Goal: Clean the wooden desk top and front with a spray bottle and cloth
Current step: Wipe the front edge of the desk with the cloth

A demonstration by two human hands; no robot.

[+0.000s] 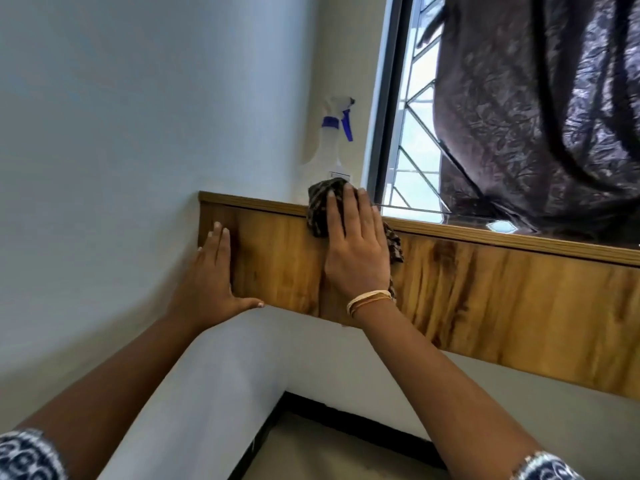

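I see the wooden desk front (485, 292) from below, a brown grained panel under a thin top edge. My right hand (353, 251) lies flat on the panel near its upper edge and presses a dark patterned cloth (320, 209) against the wood. My left hand (211, 275) rests flat with fingers spread on the panel's left end, beside the wall. A clear spray bottle (329, 150) with a blue trigger stands upright on the desk top, in the corner right behind the cloth. The desk top surface is hidden from this angle.
A white wall (121, 116) meets the desk's left end. A window with a metal grille (412, 133) and a dark curtain (540, 109) rise behind the desk on the right. Below the panel are white wall and a dark skirting strip (346, 417) by the floor.
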